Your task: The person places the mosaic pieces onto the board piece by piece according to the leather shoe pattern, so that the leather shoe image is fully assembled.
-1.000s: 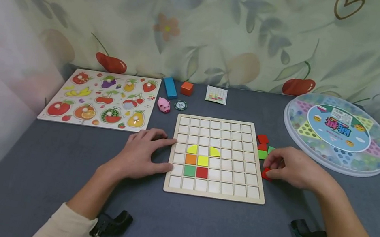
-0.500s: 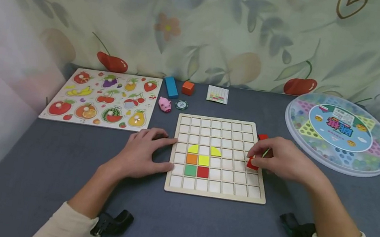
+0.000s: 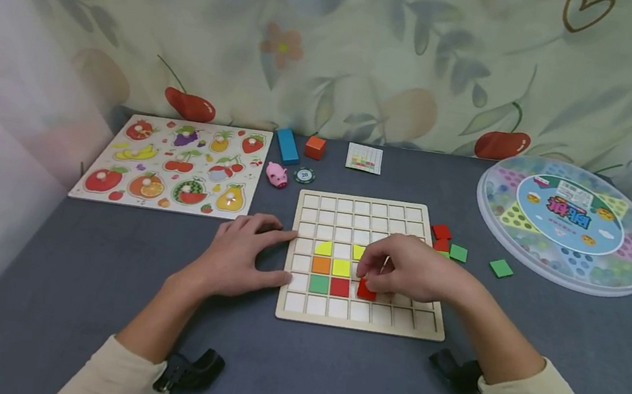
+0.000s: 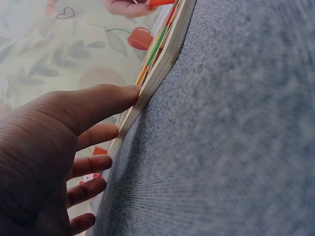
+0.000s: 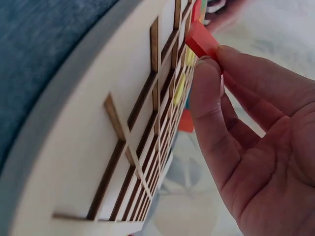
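A red square tile (image 3: pixel 366 290) had just been carried in from beyond the right edge of the wooden grid board (image 3: pixel 360 327) and was held over its front part, just right of the inset red tile (image 3: pixel 339 287). It was pinched in the thumb and fingertips of the right hand (image 3: pixel 409 269) and was tilted; whether the board was touched by it could not be told. The tile was thus judged to have been brought among the laid pieces but not yet seated.

With the right hand shifted inward, more loose pieces right of the board were exposed: two red tiles (image 3: pixel 441 231) with a green tile (image 3: pixel 458 253) just beside them, and another green tile (image 3: pixel 501 269) farther out.

No change was seen at the left hand (image 3: pixel 239 257): its fingers were spread, and the board's left edge was touched by thumb and index finger, apparently so that it was steadied. The orange tile (image 3: pixel 321 265), yellow square tile (image 3: pixel 341 268) and inset green tile (image 3: pixel 318 284) were left undisturbed on the board; behind it, a printed pattern card (image 3: pixel 364 158) was left lying.
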A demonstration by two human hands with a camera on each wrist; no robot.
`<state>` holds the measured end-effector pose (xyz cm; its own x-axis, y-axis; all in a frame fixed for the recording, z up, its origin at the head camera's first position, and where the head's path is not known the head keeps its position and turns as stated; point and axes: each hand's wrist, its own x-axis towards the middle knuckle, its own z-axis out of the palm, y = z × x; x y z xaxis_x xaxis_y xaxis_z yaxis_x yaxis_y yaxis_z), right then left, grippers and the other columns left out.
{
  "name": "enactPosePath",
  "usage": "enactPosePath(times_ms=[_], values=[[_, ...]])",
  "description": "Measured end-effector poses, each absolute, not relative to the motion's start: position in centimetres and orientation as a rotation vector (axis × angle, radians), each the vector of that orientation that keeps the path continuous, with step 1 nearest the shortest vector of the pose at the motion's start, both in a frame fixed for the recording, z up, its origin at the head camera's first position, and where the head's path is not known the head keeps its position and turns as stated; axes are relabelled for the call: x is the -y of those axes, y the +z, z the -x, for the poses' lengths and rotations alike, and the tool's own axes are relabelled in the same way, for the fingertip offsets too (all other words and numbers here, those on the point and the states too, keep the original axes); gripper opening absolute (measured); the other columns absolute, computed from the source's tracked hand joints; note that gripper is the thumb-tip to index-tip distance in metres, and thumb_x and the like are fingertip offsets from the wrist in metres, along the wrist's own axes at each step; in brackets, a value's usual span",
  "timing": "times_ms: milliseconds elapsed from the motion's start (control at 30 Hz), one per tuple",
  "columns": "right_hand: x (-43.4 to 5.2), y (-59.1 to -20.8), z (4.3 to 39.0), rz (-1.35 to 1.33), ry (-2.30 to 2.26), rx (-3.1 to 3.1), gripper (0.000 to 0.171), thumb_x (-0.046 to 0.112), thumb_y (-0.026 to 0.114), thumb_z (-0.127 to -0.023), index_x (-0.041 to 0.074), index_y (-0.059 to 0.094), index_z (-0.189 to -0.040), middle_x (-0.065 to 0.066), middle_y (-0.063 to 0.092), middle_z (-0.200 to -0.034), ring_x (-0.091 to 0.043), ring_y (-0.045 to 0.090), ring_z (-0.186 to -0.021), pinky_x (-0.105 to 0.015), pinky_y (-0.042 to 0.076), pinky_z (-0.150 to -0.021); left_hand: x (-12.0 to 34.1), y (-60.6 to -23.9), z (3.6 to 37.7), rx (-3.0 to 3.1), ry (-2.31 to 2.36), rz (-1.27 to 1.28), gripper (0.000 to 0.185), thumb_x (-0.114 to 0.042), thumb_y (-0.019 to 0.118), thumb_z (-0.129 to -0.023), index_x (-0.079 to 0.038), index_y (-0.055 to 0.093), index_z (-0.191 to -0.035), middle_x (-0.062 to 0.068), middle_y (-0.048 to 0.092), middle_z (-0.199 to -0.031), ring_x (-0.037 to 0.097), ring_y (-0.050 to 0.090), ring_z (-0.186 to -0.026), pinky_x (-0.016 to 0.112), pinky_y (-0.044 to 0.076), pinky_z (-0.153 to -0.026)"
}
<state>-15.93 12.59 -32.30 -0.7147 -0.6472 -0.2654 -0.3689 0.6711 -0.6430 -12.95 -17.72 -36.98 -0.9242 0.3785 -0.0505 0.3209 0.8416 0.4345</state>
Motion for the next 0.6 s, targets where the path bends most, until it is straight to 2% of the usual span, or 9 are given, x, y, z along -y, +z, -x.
enactPosePath(times_ms=[200, 600], values=[[-11.3, -32.4, 16.3, 0.816, -0.703, -2.434, 0.012, 0.001, 0.068, -0.088, 0.013, 0.071, -0.091, 0.001, 0.064, -0.084, -0.016, 0.057, -0.08, -0.031, 0.05, -0.073, 17.7, -37.0, 13.0, -2.886, 0.647, -0.545, 0.071, -0.052, 0.075, -0.089, -0.03, 0.053, -0.153, 0.009, 0.045, -0.153, 0.035, 0.036, -0.141, 0.063, 0.026, -0.114], [-10.2, -32.4, 16.2, 0.783, -0.558, -2.467, 0.015, 0.0, 0.074, -0.084, 0.014, 0.072, -0.088, 0.0, 0.061, -0.078, -0.017, 0.055, -0.077, -0.03, 0.046, -0.071, 17.7, -37.0, 13.0, -2.886, 0.642, -0.539, 0.071, -0.052, 0.075, -0.089, -0.03, 0.052, -0.153, 0.009, 0.045, -0.153, 0.034, 0.036, -0.141, 0.062, 0.026, -0.114]])
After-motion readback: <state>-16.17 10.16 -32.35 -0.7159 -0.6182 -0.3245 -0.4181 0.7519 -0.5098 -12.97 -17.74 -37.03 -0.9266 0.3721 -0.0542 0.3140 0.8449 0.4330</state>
